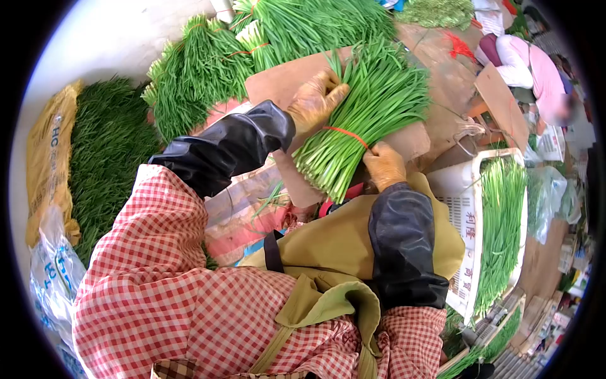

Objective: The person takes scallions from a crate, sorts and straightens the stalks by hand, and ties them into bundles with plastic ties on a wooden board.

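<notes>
A bundle of long green stalks (379, 104) lies across a brown board (278, 82) in front of me, with an orange-red band (346, 134) around its lower part. My left hand (315, 101), in a tan glove, is at the bundle's left side, its thumb and fingertips close together by the leaves; what they hold, if anything, is too small to tell. My right hand (384, 165), gloved too, touches the bundle's lower right side beside the band, its fingers partly hidden behind the stalks.
More banded bundles (196, 76) lie at the back left. Loose greens (107, 151) fill the left side beside a yellow sack (53, 151). A white crate (470, 252) of stalks stands at the right. Another person (536, 72) bends at the upper right.
</notes>
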The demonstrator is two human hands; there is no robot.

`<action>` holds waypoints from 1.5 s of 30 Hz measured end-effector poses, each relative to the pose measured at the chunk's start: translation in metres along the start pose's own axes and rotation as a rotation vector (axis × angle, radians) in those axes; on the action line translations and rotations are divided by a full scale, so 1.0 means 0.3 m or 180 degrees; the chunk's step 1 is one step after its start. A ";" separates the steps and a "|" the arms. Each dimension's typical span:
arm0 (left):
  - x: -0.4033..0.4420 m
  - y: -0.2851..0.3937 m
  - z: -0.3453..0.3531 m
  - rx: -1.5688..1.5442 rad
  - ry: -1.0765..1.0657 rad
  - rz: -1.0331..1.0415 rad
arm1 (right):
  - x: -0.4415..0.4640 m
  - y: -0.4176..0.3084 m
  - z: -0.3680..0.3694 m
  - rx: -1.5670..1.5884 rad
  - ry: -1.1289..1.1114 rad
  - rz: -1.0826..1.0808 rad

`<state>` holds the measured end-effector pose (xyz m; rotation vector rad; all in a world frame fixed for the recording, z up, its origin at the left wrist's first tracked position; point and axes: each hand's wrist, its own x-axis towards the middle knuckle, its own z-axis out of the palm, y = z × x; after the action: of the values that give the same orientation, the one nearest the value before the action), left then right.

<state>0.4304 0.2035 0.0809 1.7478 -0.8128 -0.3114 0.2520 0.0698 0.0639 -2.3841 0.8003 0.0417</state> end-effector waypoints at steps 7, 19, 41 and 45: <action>0.031 0.046 -0.072 -0.0758 -0.2059 -0.2208 | 0.114 0.117 -0.090 0.3141 -0.1744 0.1966; -0.035 0.216 0.110 -0.2287 -0.1723 -0.0722 | 0.080 -0.152 -0.213 0.3398 0.0073 -0.0465; 0.016 0.343 0.030 0.3973 -0.0695 0.0708 | 0.070 -0.212 -0.028 0.5884 -0.0494 0.0436; -0.063 0.212 0.030 0.4623 -0.1617 0.0829 | 0.037 -0.089 0.040 0.3229 -0.1980 0.1290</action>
<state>0.3882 0.2006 0.1330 2.8676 -1.9056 0.0969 0.2779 0.0874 0.0663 -1.1338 0.7259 0.4132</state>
